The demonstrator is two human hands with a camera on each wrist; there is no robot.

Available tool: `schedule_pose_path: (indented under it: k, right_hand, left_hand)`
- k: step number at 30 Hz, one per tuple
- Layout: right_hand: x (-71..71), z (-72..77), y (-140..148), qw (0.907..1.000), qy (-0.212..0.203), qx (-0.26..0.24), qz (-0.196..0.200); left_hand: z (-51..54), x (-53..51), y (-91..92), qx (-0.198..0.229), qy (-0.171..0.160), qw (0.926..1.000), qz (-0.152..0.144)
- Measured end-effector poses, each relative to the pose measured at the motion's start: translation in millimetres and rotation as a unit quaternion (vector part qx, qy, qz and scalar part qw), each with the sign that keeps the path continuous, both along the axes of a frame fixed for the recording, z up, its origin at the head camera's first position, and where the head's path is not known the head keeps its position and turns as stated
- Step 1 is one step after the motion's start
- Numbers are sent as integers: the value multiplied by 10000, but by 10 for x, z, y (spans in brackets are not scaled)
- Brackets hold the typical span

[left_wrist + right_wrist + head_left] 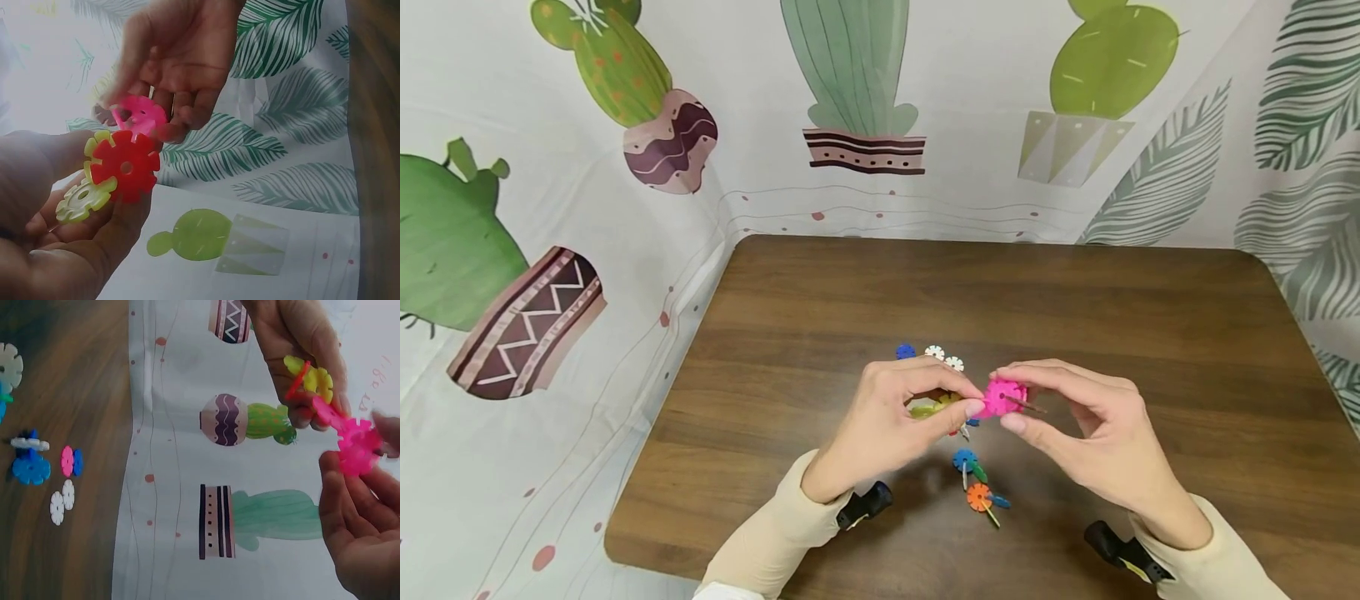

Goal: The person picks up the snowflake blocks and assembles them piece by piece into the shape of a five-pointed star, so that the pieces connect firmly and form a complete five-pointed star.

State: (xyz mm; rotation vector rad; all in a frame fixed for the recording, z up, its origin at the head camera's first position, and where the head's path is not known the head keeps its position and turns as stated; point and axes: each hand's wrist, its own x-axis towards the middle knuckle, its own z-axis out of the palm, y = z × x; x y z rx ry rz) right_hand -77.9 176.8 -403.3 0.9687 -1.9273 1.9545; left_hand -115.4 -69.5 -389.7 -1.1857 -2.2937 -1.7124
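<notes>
My left hand [891, 412] pinches a small cluster of notched plastic discs joined by their slots. A red disc [127, 167] and yellow-green discs [82, 201] show in it, and a pink disc [329, 412] is at its end. With thumb and fingers, my right hand [1093, 429] holds a bright pink notched disc [1003, 398], which touches the left hand's cluster. A thin brown piece [1028, 406] sticks out from this pink disc. Whether the pink discs are slotted together cannot be told.
On the wooden table [1075, 308] lie joined discs: a blue one [964, 460] and an orange one [979, 497] near the front. Behind the left hand are white discs [934, 352] and a dark blue disc [906, 352]. A cactus-print cloth [760, 100] hangs behind.
</notes>
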Motion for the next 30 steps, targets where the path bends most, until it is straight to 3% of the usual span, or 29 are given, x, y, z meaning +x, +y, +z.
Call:
schedule_pose_path:
  k: [6,12,20,30]
  right_hand:
    - [6,27,-4,9997,-39,-236,7]
    - [18,46,30,9998,-171,115,44]
    - [17,48,11,9980,50,630,0]
    - [59,41,-41,9993,67,364,71]
  left_hand:
    - [23,21,-13,-39,374,9992,104]
    - [26,19,-21,-95,530,9985,80]
    - [7,23,-22,-205,965,9951,39]
    - [-3,39,-44,-171,931,9955,76]
